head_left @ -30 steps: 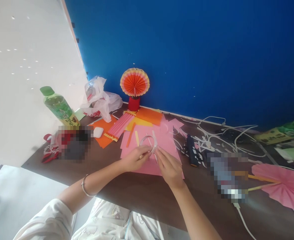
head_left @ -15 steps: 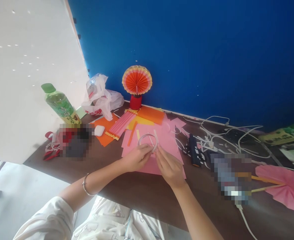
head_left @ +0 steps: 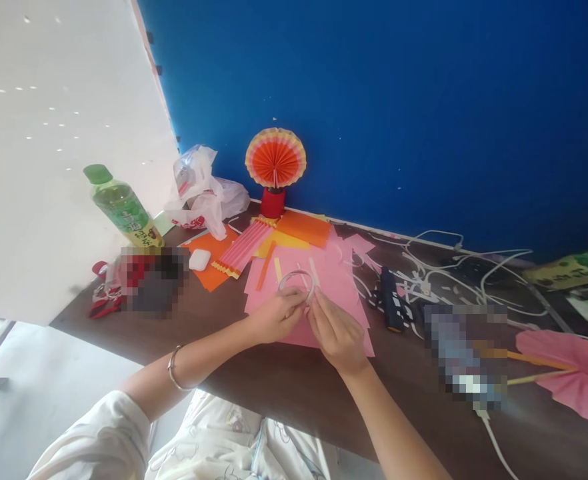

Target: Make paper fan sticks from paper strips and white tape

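Note:
A roll of white tape [head_left: 298, 273], ring-shaped, is held over pink paper sheets [head_left: 341, 293]. My left hand [head_left: 278, 315] is closed on the near left part of the roll. Pinched at the roll's right edge is my right hand [head_left: 338, 333], its fingertips close to those of the left. Behind the roll lie an orange strip [head_left: 266, 267], a small yellow strip [head_left: 277, 269] and a pleated pink strip with yellow-orange edges [head_left: 247, 247]. Orange sheets [head_left: 304, 229] rest further back.
A round pleated fan [head_left: 275, 158] stands on a red base [head_left: 273, 202] by the blue wall. At left are a green-capped bottle [head_left: 127, 212] and plastic bag [head_left: 201, 193]. White cables [head_left: 424, 280], a blurred phone [head_left: 457, 353] and a pink fan [head_left: 574, 373] lie right.
My right fingers have shifted slightly at the edge of the roll. Both hands keep their hold, and the whole view has moved a little.

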`<state>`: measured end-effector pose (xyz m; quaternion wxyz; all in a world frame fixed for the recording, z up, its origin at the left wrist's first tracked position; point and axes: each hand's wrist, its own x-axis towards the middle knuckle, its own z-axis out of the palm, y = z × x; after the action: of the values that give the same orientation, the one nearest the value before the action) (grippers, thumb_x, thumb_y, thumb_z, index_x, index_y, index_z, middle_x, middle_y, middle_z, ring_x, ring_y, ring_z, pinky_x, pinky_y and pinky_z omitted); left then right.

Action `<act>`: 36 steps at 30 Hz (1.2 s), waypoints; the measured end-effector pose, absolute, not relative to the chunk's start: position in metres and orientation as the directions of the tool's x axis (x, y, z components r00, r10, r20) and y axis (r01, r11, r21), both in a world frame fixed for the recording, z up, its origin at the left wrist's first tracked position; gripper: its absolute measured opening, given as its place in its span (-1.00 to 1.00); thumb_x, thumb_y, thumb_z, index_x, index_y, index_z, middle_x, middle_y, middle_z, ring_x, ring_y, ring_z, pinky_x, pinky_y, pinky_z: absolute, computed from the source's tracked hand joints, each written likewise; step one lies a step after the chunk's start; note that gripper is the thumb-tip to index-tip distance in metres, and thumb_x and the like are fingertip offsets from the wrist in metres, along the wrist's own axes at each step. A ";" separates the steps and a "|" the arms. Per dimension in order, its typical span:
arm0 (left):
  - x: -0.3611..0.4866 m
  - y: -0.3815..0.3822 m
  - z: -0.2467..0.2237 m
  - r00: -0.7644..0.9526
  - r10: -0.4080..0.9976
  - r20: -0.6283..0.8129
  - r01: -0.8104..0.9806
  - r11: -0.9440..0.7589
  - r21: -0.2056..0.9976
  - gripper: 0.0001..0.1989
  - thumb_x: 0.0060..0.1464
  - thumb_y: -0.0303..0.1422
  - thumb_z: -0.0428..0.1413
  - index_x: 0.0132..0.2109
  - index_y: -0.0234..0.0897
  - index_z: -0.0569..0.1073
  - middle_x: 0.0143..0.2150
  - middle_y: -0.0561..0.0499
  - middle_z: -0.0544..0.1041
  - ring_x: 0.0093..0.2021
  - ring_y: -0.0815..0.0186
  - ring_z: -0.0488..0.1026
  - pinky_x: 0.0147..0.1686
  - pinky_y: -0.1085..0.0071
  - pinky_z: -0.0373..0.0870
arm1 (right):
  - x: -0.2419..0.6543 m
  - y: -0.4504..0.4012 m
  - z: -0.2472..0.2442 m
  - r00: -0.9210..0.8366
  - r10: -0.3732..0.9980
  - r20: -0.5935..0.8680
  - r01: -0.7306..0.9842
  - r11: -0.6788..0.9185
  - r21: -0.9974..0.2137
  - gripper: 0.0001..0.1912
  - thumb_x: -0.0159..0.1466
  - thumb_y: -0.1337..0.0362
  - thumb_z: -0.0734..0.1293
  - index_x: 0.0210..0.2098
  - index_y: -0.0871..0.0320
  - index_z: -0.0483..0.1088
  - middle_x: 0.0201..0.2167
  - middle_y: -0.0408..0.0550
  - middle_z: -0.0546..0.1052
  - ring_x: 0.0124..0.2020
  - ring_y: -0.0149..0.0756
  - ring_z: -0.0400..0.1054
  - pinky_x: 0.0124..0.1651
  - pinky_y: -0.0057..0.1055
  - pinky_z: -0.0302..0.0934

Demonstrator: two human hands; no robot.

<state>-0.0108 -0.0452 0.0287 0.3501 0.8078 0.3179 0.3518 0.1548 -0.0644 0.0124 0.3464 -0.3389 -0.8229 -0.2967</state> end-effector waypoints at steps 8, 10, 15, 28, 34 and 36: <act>-0.006 -0.045 0.025 0.461 0.840 0.284 0.202 -0.412 0.889 -0.67 0.19 -0.28 -0.15 -0.42 -0.34 0.37 -0.49 0.02 0.30 -0.43 0.39 0.27 -0.42 0.46 0.25 | 0.157 -0.065 0.012 -0.441 0.365 0.820 0.753 0.648 0.116 -0.75 0.13 0.46 0.34 -0.18 0.20 0.44 -0.19 0.09 0.54 -0.18 -0.20 0.46 -0.12 -0.36 0.41; -0.005 -0.044 0.025 0.438 0.852 0.285 0.182 -0.395 0.901 -0.66 0.18 -0.27 -0.14 -0.45 -0.34 0.36 -0.53 0.03 0.30 -0.46 0.40 0.25 -0.45 0.47 0.22 | 0.156 -0.065 0.014 -0.429 0.373 0.823 0.763 0.637 0.109 -0.75 0.14 0.44 0.33 -0.17 0.16 0.43 -0.20 0.05 0.55 -0.22 -0.22 0.47 -0.15 -0.37 0.42; -0.005 -0.042 0.024 0.407 0.859 0.310 0.183 -0.409 0.894 -0.69 0.16 -0.31 -0.10 -0.41 -0.37 0.43 -0.53 0.01 0.35 -0.46 0.41 0.25 -0.47 0.48 0.21 | 0.152 -0.065 0.017 -0.343 0.410 0.845 0.775 0.632 0.008 -0.76 0.14 0.45 0.31 -0.19 0.14 0.44 -0.26 0.01 0.57 -0.27 -0.25 0.49 -0.18 -0.39 0.43; -0.011 -0.033 0.014 0.471 0.767 0.436 0.209 -0.578 0.789 -0.81 0.05 -0.43 0.00 -0.26 -0.36 0.51 -0.34 -0.06 0.53 -0.33 0.35 0.43 -0.26 0.44 0.37 | 0.160 -0.063 0.026 0.194 0.657 0.729 0.639 0.479 -0.602 -0.90 0.11 0.38 0.32 -0.38 0.12 0.48 -0.39 -0.08 0.57 -0.38 -0.26 0.48 -0.23 -0.30 0.42; -0.019 -0.024 0.003 0.527 0.660 0.536 0.390 -0.748 0.537 -0.80 0.06 -0.41 0.01 -0.22 -0.30 0.50 -0.25 -0.09 0.55 -0.24 0.30 0.48 -0.13 0.31 0.39 | 0.174 -0.061 0.023 0.320 0.680 0.659 0.543 0.439 -0.716 -0.89 0.11 0.35 0.32 -0.36 0.18 0.48 -0.35 -0.01 0.56 -0.29 -0.19 0.47 -0.18 -0.19 0.39; -0.022 -0.020 0.002 0.559 0.608 0.564 0.431 -0.794 0.429 -0.79 0.09 -0.41 -0.01 -0.19 -0.28 0.49 -0.24 -0.07 0.55 -0.20 0.30 0.48 0.01 0.20 0.31 | 0.175 -0.060 0.026 0.357 0.664 0.657 0.518 0.445 -0.731 -0.91 0.11 0.35 0.33 -0.37 0.18 0.47 -0.36 -0.01 0.56 -0.31 -0.20 0.47 -0.18 -0.19 0.39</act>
<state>-0.0217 -0.0205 0.0015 0.1216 0.8745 0.2970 0.3637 0.1750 -0.0605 0.0262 0.6355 -0.5238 -0.5643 0.0575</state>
